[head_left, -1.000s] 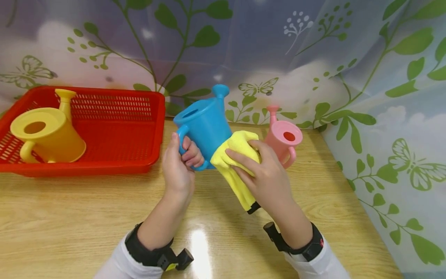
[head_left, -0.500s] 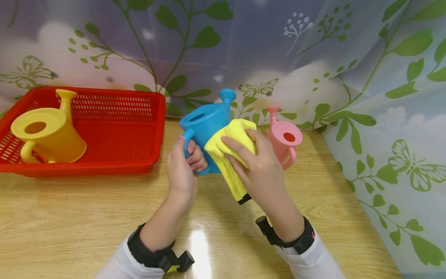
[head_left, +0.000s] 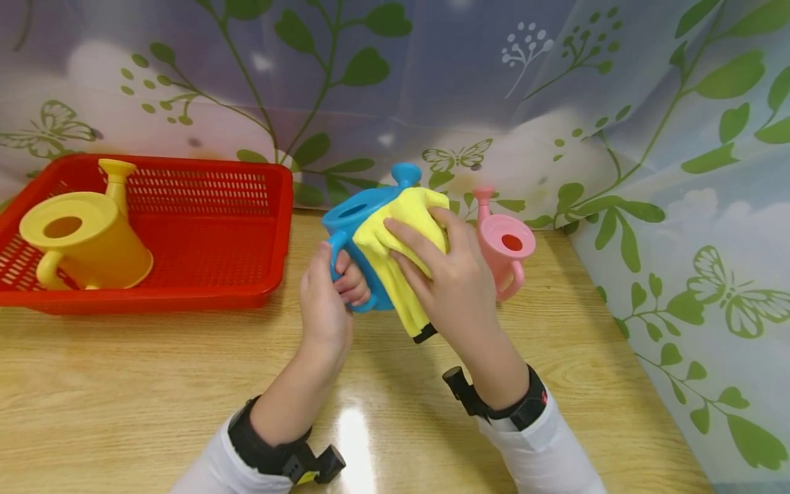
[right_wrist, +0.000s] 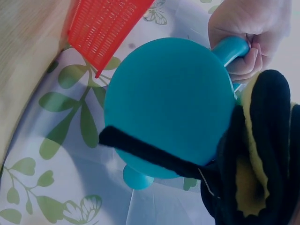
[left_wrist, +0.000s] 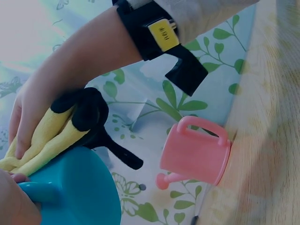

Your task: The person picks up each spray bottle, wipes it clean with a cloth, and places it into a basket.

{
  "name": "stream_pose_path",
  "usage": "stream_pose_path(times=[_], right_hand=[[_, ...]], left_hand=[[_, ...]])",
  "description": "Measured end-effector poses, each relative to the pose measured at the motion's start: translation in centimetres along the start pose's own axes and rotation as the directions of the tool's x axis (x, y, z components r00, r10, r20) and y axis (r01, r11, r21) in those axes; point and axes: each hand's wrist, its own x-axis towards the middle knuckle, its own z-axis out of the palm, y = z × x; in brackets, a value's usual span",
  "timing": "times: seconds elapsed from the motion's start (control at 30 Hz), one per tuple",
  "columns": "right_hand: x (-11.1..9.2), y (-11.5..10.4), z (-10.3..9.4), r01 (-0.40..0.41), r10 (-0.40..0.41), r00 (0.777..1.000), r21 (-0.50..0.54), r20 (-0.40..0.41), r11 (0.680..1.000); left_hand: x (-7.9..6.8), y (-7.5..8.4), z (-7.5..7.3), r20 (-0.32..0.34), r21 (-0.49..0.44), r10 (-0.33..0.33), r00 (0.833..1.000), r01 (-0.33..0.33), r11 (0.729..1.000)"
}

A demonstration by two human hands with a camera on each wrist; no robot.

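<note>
My left hand (head_left: 325,302) grips the handle of a blue watering can (head_left: 382,296), fingers curled through it. The can is held raised over the table, with its spout (head_left: 406,175) pointing to the back. With my right hand (head_left: 455,288) I hold a yellow cleaning cloth (head_left: 407,219) against the can's right side, near the top. One black-edged end of the cloth hangs toward me. The right wrist view looks onto the can's round base (right_wrist: 164,103), and there a black strap (right_wrist: 150,152) crosses in front of it.
A red plastic basket (head_left: 185,298) on the left holds a yellow watering can (head_left: 86,247). Just behind my right hand stands a small pink watering can (head_left: 490,240). A leaf-printed curtain (head_left: 469,68) closes off the back and right of the wooden table (head_left: 154,398).
The blue can has shifted slightly right and been lowered a little. My right hand and the cloth have slid up the can and left, from its lower side toward its top.
</note>
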Motion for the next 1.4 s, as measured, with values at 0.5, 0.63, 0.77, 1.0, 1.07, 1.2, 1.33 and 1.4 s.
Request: stream_pose_path(times=[0.5, 0.63, 0.77, 1.0, 1.07, 1.2, 1.33, 1.4], right_hand=[[1.8, 0.1, 0.7, 0.021, -0.020, 0.995, 0.007, -0.100, 1.000], [1.8, 0.5, 0.7, 0.023, -0.020, 0.995, 0.031, -0.094, 0.999], [1.5, 0.9, 0.6, 0.028, -0.024, 0.997, 0.053, -0.078, 0.998], [0.8, 0.9, 0.5, 0.033, -0.029, 0.998, 0.060, -0.063, 0.998], [0.6, 1.0, 0.5, 0.034, -0.031, 0.998, 0.060, -0.055, 0.998], [0.1, 1.2, 0.6, 0.039, -0.037, 0.998, 0.061, -0.043, 0.997], [-0.3, 1.4, 0.6, 0.041, -0.038, 0.999, 0.074, -0.038, 0.996], [-0.6, 1.5, 0.6, 0.041, -0.039, 0.999, 0.079, -0.032, 0.996]], left_hand=[[0.0, 0.0, 0.0, -0.001, 0.014, -0.010, 1.000, 0.010, 1.000], [0.1, 0.0, 0.0, -0.025, 0.022, -0.012, 1.000, 0.012, 1.000], [0.2, -0.1, 0.0, -0.029, 0.018, -0.005, 1.000, 0.005, 1.000], [0.3, -0.1, 0.0, -0.043, 0.006, -0.008, 0.999, 0.009, 1.000], [0.3, 0.0, 0.0, -0.052, 0.001, -0.010, 0.999, 0.010, 1.000], [0.4, 0.2, -0.1, -0.064, 0.002, -0.014, 0.998, 0.014, 1.000], [0.4, 0.2, -0.2, -0.064, 0.017, -0.019, 0.998, 0.020, 1.000], [0.4, 0.2, -0.2, -0.061, 0.021, -0.017, 0.998, 0.019, 1.000]])
